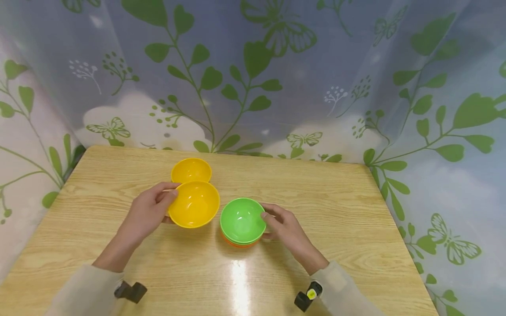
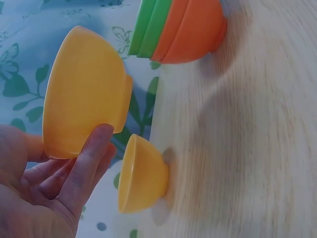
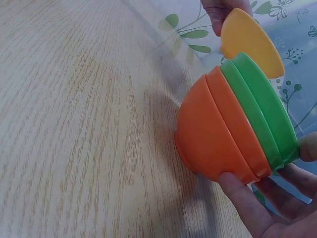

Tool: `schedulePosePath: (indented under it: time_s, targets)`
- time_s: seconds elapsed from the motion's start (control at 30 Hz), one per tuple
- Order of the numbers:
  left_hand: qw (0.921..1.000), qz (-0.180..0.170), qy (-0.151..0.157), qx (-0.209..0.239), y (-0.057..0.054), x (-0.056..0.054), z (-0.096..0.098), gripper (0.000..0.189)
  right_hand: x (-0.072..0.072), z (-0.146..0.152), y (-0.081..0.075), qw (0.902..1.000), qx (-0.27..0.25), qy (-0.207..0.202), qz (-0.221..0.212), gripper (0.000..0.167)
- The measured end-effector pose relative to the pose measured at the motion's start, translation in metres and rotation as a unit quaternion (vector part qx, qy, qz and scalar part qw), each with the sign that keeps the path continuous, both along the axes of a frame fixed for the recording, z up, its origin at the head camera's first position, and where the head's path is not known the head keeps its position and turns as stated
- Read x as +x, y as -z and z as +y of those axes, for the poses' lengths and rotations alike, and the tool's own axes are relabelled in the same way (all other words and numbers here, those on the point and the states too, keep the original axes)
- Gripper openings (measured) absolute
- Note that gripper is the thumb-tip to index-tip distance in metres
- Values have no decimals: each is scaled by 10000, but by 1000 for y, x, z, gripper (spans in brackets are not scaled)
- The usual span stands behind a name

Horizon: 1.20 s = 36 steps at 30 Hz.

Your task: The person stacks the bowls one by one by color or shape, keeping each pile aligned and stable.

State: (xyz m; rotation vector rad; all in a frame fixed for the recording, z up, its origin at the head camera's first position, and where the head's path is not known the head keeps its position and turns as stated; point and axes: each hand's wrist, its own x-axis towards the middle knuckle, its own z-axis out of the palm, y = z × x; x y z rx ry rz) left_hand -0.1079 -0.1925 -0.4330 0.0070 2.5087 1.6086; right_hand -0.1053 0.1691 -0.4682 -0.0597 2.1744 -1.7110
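My left hand pinches a yellow bowl at its left side, thumb at the rim and fingers underneath. In the left wrist view that yellow bowl is off the table. A second yellow bowl stands on the table behind it, partly covered in the head view. To the right is a nested stack, green bowls over orange bowls. My right hand holds this stack from the right, its thumb at the green rim and a fingertip against the lower orange bowl.
A light wood-grain table lies under everything. Its back edge meets a curtain printed with leaves and butterflies, which also hangs along both sides.
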Motion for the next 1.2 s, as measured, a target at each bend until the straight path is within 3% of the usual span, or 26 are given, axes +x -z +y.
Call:
schedulePosePath:
  time_s: [0.4,1.2]
  targets:
    - [9998,36,101,138,-11,-4,16,44,-2,1,4,10000,-17,-48,4,48]
    - [9983,128,419,375,-20,-12,56,40,-1,2,4,9999,-33,-100,-1,48]
